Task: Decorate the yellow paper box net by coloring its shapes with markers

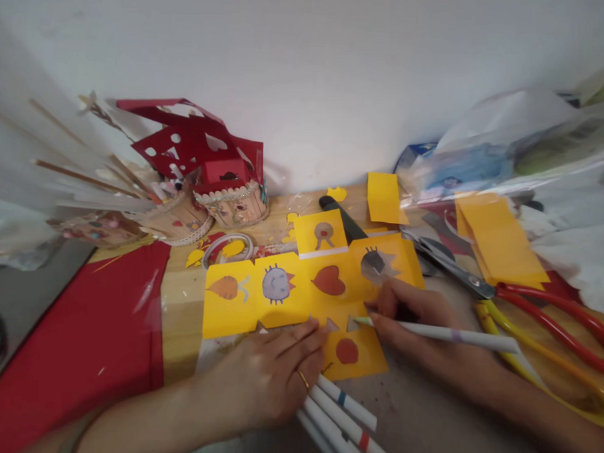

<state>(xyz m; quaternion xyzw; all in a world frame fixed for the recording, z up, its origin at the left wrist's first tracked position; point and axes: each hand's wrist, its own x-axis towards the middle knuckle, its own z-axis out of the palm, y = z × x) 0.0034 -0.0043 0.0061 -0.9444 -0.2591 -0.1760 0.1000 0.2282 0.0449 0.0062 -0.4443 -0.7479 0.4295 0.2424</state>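
Observation:
A yellow paper cut-out point(299, 286), shaped like an unfolded box, lies flat on the wooden table with stuck-on shapes: a leaf, a round face, a red heart, a grey bird. My left hand point(270, 372) lies on its lower edge with the fingers stretched flat, a ring on one finger, holding it down. My right hand point(408, 314) grips a white rolled paper stick point(452, 335) like a pen, its tip resting on the cut-out near a small triangle. Several more white paper sticks point(346, 425) lie under my left hand.
Red-handled scissors point(529, 300) and yellow-handled ones point(502, 329) lie at the right beside yellow paper pieces point(496, 238). A red paper sheet point(87, 330) covers the left. Craft-stick holders point(233, 207) with red cut paper stand at the back left; plastic bags point(510, 149) pile at the back right.

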